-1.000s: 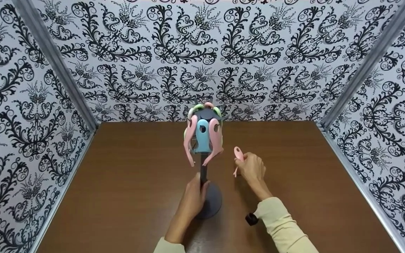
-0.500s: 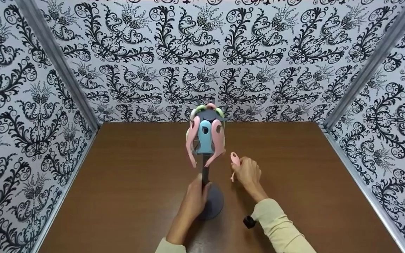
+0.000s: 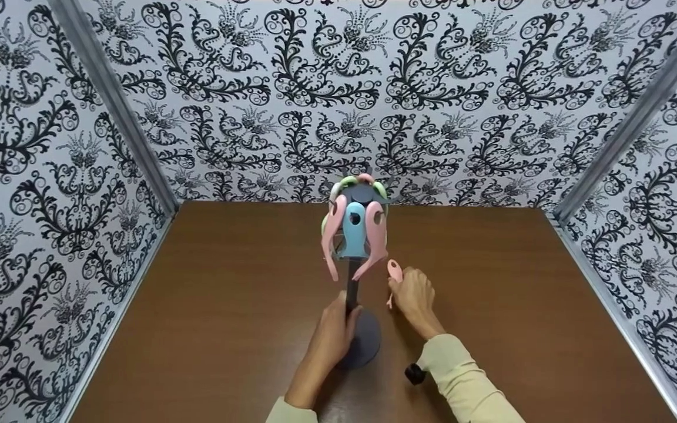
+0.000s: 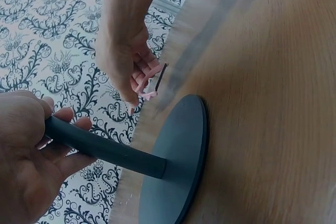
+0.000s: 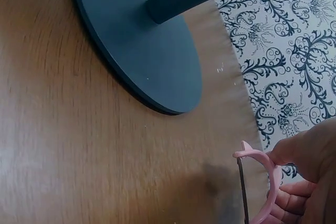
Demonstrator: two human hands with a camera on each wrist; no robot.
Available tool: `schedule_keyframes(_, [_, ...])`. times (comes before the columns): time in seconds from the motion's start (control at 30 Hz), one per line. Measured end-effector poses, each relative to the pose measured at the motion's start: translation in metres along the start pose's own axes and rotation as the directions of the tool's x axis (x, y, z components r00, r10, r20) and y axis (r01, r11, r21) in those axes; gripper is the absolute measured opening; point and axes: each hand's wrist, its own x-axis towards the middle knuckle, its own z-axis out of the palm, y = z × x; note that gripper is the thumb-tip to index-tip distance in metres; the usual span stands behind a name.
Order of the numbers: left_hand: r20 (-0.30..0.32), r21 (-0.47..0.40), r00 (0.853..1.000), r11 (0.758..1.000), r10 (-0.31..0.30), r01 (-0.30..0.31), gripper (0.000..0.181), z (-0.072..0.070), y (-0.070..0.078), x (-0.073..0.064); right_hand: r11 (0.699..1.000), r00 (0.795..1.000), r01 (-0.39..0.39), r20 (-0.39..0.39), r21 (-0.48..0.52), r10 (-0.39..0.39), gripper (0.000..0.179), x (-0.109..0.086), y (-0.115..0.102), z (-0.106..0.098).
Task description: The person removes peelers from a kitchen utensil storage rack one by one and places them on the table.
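My left hand (image 3: 332,326) wraps round the dark post (image 4: 115,153) of a stand whose round base (image 4: 176,169) sits on the table. At the stand's top hang several curved pastel clips, with a blue clip (image 3: 354,235) in the middle and a pink clip (image 3: 376,235) to its right. Beside the stand, my right hand (image 3: 414,294) pinches another pink fish-shaped clip (image 5: 274,182). This one is bowed, with an eye-like hole near its upper end, a forked tail below and a thin dark bar (image 5: 243,190) spanning its ends.
The brown wooden table (image 3: 227,329) spreads out on both sides of the stand. Patterned walls (image 3: 327,88) with grey metal corner bars (image 3: 109,94) enclose it at the back and sides. A black device (image 3: 415,373) sits at the right wrist.
My right hand has come closer to the stand and slightly toward me with the pink clip. My left hand keeps its hold on the post. The head view has shifted a little.
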Motion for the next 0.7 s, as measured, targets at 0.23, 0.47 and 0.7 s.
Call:
schedule_keyframes(0.23, [-0.013,0.016,1.0,1.0,0.018,-0.018,0.009,-0.001,0.001,0.001,1.0,1.0,0.002,0.021,-0.002,-0.002,0.027,0.0,0.002,0.006])
schedule_keyframes(0.47, [0.0,-0.018,1.0,1.0,0.003,-0.003,0.009,-0.001,0.0,0.0,1.0,0.999,-0.005,0.049,0.015,0.004,0.026,-0.002,0.0,0.009])
schedule_keyframes(0.7, [-0.027,-0.014,0.999,0.999,0.031,-0.031,0.009,0.0,-0.001,0.001,1.0,0.997,-0.017,0.076,-0.007,0.018,0.03,-0.003,0.003,0.015])
